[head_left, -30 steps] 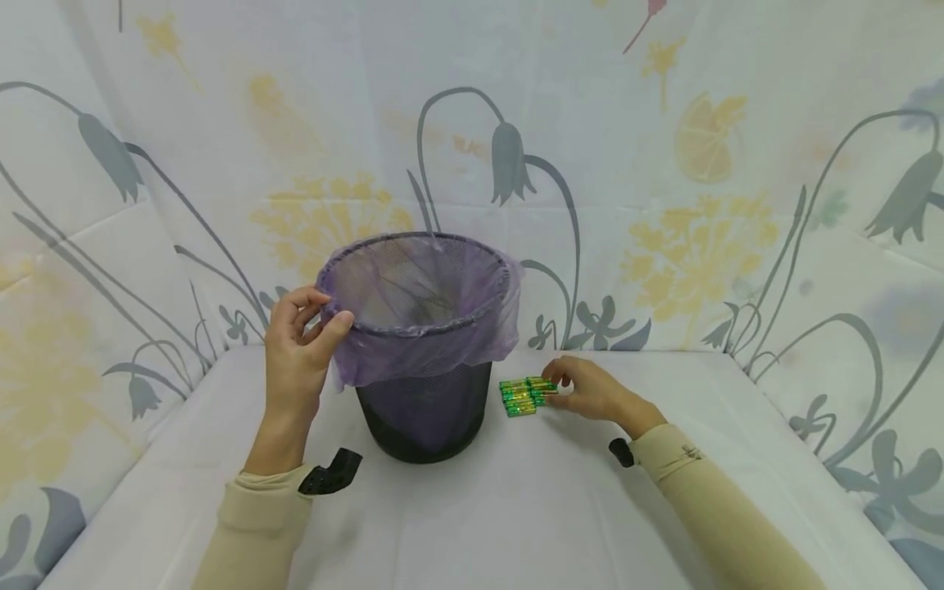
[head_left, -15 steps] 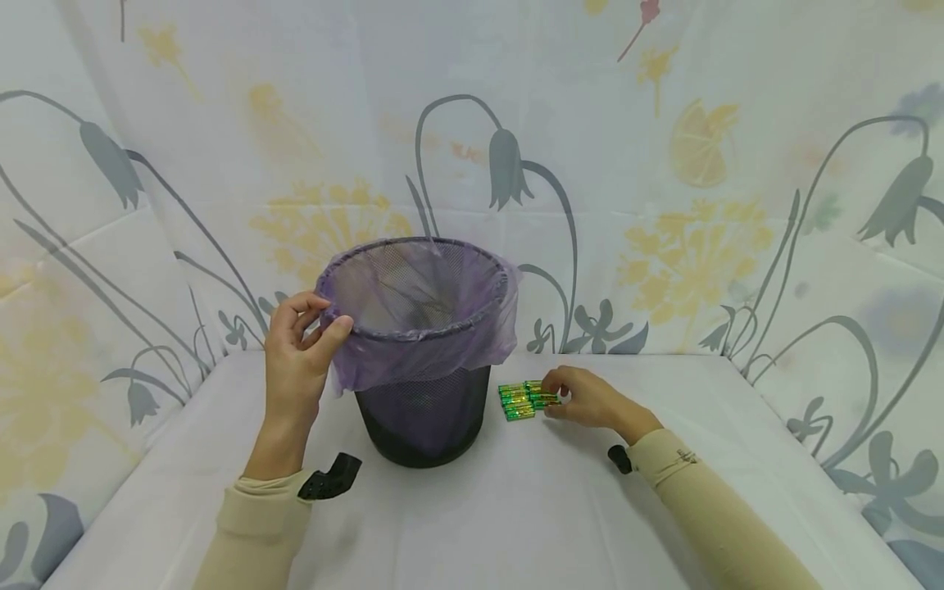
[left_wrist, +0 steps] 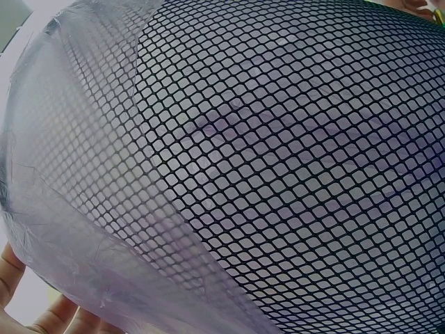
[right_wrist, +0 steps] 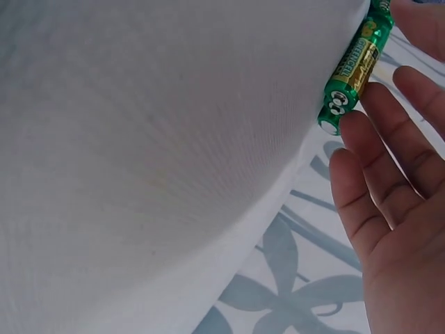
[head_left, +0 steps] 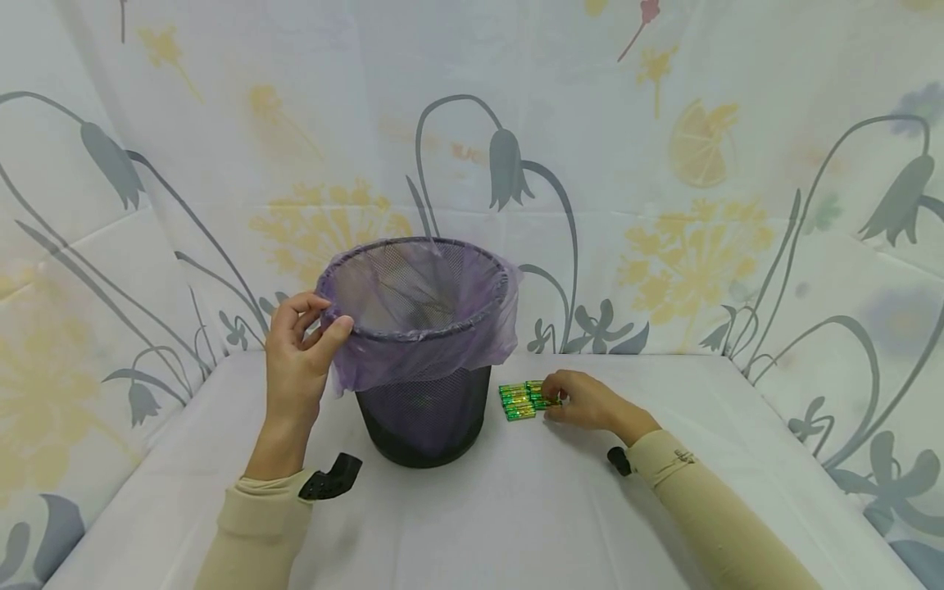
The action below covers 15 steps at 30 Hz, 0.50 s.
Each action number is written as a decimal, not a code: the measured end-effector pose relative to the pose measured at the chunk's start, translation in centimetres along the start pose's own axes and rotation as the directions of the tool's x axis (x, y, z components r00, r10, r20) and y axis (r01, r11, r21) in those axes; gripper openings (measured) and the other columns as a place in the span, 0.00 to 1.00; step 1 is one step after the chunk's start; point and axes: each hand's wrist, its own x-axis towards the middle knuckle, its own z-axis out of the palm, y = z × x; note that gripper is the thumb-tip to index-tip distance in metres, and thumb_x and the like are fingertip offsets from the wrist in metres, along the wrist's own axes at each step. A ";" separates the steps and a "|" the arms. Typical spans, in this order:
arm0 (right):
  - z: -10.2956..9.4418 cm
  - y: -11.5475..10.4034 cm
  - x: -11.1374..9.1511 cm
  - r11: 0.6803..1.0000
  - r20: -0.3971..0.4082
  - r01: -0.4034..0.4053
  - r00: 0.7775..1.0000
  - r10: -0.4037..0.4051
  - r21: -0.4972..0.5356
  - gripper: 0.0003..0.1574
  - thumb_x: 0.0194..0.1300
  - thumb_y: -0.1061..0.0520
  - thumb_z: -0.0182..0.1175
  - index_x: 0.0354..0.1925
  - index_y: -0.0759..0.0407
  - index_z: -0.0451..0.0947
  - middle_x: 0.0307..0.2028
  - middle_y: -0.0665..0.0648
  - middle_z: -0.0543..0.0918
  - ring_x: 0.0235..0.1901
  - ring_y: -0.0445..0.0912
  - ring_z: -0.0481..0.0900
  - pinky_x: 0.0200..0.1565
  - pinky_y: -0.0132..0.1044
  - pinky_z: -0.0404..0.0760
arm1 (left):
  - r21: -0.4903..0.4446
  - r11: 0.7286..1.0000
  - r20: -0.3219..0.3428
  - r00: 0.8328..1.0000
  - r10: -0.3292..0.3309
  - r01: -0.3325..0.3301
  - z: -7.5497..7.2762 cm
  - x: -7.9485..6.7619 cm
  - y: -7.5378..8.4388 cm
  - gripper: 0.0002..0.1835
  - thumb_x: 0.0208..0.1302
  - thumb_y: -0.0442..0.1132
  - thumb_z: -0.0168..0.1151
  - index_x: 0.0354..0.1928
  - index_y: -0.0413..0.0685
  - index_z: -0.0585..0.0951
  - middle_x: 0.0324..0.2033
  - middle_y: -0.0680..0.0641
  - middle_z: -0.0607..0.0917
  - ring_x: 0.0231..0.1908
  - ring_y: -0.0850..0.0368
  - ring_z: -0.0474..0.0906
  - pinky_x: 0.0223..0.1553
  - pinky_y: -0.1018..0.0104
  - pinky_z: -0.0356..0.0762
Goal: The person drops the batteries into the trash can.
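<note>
L hand at bin rim, grip pinching the edge of the purple bag that's folded over it; bin is blk mesh, upright on the white counter; green/gold batteries lie just R of bin, approx. 2 cols side by side, R col partly hidden by R hand; R hand's grip is bent about that end, fingertips touching a batt. in the R wrist view; can't tell if it's pinching any; flower-print cloth behind; tan sleeves on both arms.
</note>
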 end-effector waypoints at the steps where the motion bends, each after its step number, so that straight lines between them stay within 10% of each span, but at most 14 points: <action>1: 0.0 0.0 0.0 1.000 -0.001 0.000 1.000 0.000 -0.002 0.14 0.53 0.57 0.70 0.38 0.56 0.79 0.34 0.49 0.79 0.37 0.46 0.76 0.42 0.41 0.75 | 0.000 1.000 -0.001 1.000 0.000 0.000 0.0 0.0 0.0 0.13 0.55 0.29 0.66 0.41 0.46 0.75 0.53 0.49 0.68 0.59 0.51 0.68 0.55 0.59 0.63; 15: 0.1 -0.1 0.2 1.000 0.021 -0.006 1.000 0.007 -0.019 0.15 0.53 0.56 0.70 0.39 0.56 0.79 0.34 0.49 0.79 0.35 0.45 0.74 0.40 0.40 0.73 | 0.001 1.000 -0.001 1.000 -0.003 0.003 0.0 0.0 0.1 0.13 0.56 0.30 0.65 0.42 0.45 0.75 0.53 0.49 0.68 0.59 0.52 0.68 0.56 0.58 0.63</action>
